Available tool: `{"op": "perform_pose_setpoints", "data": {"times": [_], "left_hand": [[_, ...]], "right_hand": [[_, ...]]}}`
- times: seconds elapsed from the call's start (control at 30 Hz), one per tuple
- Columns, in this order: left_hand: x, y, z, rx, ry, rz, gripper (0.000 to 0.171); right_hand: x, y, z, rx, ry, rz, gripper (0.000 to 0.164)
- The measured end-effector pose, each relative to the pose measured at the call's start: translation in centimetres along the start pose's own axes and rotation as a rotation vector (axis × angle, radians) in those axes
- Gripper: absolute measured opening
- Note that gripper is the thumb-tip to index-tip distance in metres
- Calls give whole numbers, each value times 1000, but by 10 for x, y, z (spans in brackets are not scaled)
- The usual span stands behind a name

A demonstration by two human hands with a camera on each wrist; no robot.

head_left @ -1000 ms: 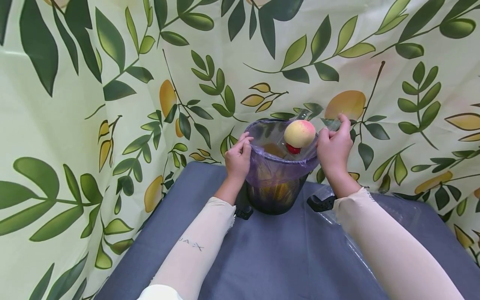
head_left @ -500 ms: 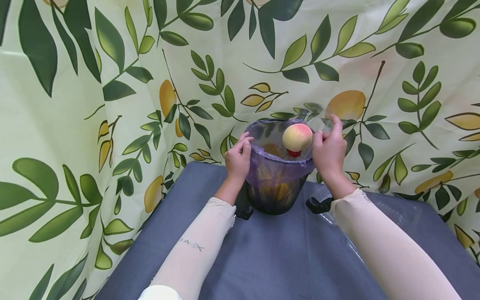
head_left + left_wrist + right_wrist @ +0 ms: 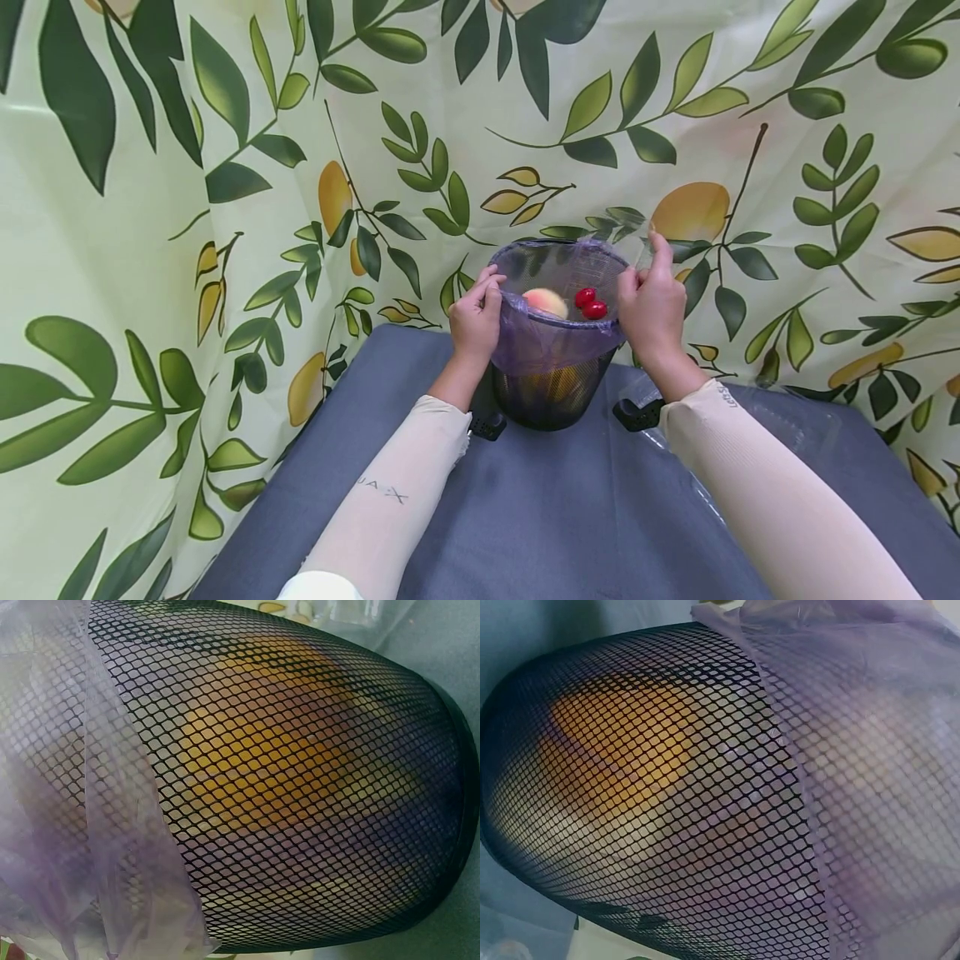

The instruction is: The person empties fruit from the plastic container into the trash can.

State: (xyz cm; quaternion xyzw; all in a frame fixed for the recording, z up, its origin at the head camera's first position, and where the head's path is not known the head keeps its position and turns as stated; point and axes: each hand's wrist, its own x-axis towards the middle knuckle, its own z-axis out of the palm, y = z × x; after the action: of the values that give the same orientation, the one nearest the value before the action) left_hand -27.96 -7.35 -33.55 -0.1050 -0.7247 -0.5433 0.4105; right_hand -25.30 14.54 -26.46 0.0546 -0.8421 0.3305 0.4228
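Observation:
A black mesh bin [image 3: 551,400] stands on the table, with a thin purple bag [image 3: 555,346] folded over its rim. My left hand [image 3: 476,312] grips the rim and bag on the left side. At the right rim, my right hand [image 3: 652,312] has its fingers curled and index finger raised, holding a faint piece of clear plastic film [image 3: 636,243]. Inside the bin lie a pink-and-cream peach [image 3: 545,302] and two small shiny red fruits [image 3: 590,303]. Through the mesh an orange-yellow shape [image 3: 262,765] shows lower down; the right wrist view shows an orange-yellow patch [image 3: 622,746] too.
A grey-blue cloth covers the table [image 3: 540,517]. Clear plastic sheeting [image 3: 795,425] lies on it to the right, partly behind the right forearm. A leaf-printed fabric wall [image 3: 420,83] rises close behind the bin and along the left.
The peach and red fruits have dropped from near the right rim down into the bin, the peach landing further left. My right hand has moved slightly left and down; the left hand has stayed put.

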Motion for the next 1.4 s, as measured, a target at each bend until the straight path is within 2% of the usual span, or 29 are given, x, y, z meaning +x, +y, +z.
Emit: {"op": "perform_pose_setpoints", "data": {"times": [0.33,0.57,0.97,1.17,1.4], "left_hand": [[-1,-2,1,1,4,2,32],[-1,-1,0,-4,3,10,33],[0,-2,1,-7,5,14,33],[0,-2,1,-2,9,21,33],[0,-2,1,-1,11,17,33]], "right_hand": [[-1,-3,-3,8,-6,8,54],[-1,-3,-2,-3,15,-34,52],[-4,-7,-2,-38,31,-186,50],[-6,-7,-1,-46,78,-285,49],[-5,-9,-3,-35,95,-308,49]]}}
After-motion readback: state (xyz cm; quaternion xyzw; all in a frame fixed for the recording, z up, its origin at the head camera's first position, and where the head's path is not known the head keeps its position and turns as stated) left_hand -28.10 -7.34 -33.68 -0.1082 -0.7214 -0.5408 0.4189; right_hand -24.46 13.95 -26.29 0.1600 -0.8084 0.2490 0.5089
